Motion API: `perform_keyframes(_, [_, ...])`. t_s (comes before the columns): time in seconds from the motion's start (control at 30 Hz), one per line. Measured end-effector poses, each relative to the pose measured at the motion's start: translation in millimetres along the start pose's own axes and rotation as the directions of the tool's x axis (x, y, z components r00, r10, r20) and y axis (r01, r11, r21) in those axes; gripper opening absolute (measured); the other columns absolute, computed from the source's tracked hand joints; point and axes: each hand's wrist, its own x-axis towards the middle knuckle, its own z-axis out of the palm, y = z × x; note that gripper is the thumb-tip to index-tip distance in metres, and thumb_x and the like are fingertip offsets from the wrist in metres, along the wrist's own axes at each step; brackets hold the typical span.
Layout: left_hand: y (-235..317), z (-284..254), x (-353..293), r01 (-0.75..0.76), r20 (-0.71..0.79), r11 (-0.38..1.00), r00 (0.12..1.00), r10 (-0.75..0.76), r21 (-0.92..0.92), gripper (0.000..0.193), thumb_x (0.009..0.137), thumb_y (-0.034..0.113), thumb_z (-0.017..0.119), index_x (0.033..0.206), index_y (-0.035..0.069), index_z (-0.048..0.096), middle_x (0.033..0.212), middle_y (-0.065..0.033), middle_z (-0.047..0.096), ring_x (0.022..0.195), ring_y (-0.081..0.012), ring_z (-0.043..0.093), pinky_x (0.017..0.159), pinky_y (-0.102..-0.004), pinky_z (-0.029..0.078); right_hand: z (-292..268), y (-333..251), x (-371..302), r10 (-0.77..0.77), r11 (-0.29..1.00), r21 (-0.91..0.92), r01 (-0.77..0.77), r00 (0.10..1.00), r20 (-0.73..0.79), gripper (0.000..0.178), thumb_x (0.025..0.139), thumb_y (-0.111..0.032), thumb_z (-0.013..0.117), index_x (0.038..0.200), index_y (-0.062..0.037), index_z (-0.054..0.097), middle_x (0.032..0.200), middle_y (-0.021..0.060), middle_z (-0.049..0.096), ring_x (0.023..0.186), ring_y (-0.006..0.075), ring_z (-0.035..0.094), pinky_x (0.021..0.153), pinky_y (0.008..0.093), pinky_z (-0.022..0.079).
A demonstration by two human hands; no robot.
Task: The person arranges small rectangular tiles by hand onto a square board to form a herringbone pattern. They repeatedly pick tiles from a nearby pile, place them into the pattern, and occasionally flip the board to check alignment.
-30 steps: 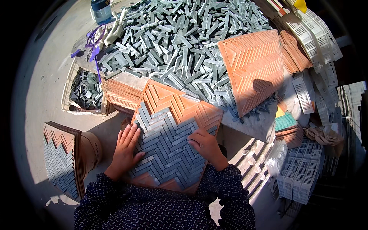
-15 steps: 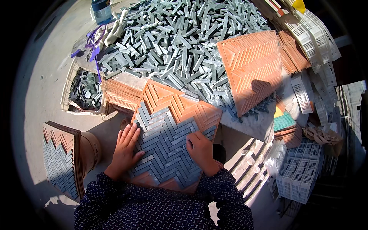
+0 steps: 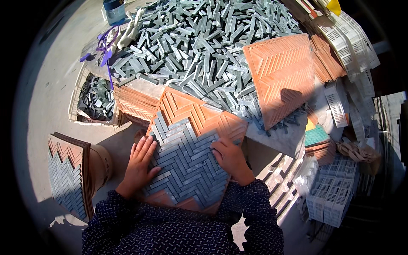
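Note:
An orange ribbed mould sheet [image 3: 180,104] lies tilted in front of me. Grey stone strips [image 3: 180,155] fill much of it in a herringbone pattern; bare orange grooves show along its far side. My left hand [image 3: 139,163] rests flat on the left edge, fingers stretched out over the strips and thumb spread. Over the right part of the laid strips, my right hand [image 3: 233,159] is closed, with its fingers curled down against the pattern. Whatever lies under or between those fingertips is hidden.
A big heap of loose strips [image 3: 204,46] covers the table beyond. Another orange mould sheet [image 3: 282,76] leans on it at right. At left are a crate of dark pieces [image 3: 95,100] and a stack of filled sheets [image 3: 68,178]. White plastic baskets [image 3: 333,191] stand lower right.
My right hand has shifted slightly right and away from me across the laid strips. My left hand stays on the sheet's left edge.

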Motion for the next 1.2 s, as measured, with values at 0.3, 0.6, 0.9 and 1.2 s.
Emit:
perform_keyframes(0.3, [0.4,-1.4,0.5,0.004,0.016,1.000,1.000,-0.004,-0.005,0.081,0.071,0.021,0.070,0.141,0.006,0.033,0.149,-0.0126,0.027,0.140,-0.0315,0.019,0.112,-0.0484,0.015,-11.3,-9.2,4.5,0.056,0.998,0.033,-0.057,0.998,0.036,0.025,0.072,-0.006,0.070,0.094,-0.0062,0.057,0.088,0.0095,0.053,0.076,0.0275,0.059,0.066,0.0343,0.048])
perform_keyframes(0.6, [0.9,-1.4,0.8,0.007,-0.003,1.000,1.000,-0.007,-0.010,0.081,0.070,0.023,0.074,0.139,0.008,0.036,0.148,-0.0106,0.030,0.139,-0.0298,0.022,0.111,-0.0486,0.018,-17.3,1.7,-62.8,0.445,0.731,0.617,-0.292,0.889,-0.107,0.018,0.076,0.007,0.063,0.092,0.0009,0.059,0.090,0.0068,0.058,0.079,0.0122,0.060,0.071,0.0244,0.049])
perform_keyframes(0.9, [0.3,-1.2,0.4,-0.001,-0.008,1.000,1.000,0.000,-0.008,0.080,0.070,0.023,0.073,0.139,0.007,0.036,0.148,-0.0105,0.029,0.139,-0.0297,0.022,0.112,-0.0482,0.017,-15.7,6.3,-75.8,0.460,0.635,0.745,-0.205,0.875,-0.151,0.018,0.079,0.011,0.057,0.094,0.0024,0.059,0.096,0.0067,0.058,0.084,0.0117,0.059,0.077,0.0243,0.048])
perform_keyframes(1.2, [-1.1,0.7,-1.2,0.002,-0.009,1.000,1.000,-0.003,-0.006,0.081,0.071,0.023,0.073,0.140,0.008,0.034,0.149,-0.0096,0.028,0.139,-0.0291,0.021,0.112,-0.0481,0.017,-22.2,6.7,-49.1,0.379,0.738,0.639,-0.219,0.917,-0.123,0.015,0.083,0.007,0.055,0.095,0.0014,0.061,0.096,0.0072,0.061,0.088,0.0122,0.059,0.079,0.0250,0.047])
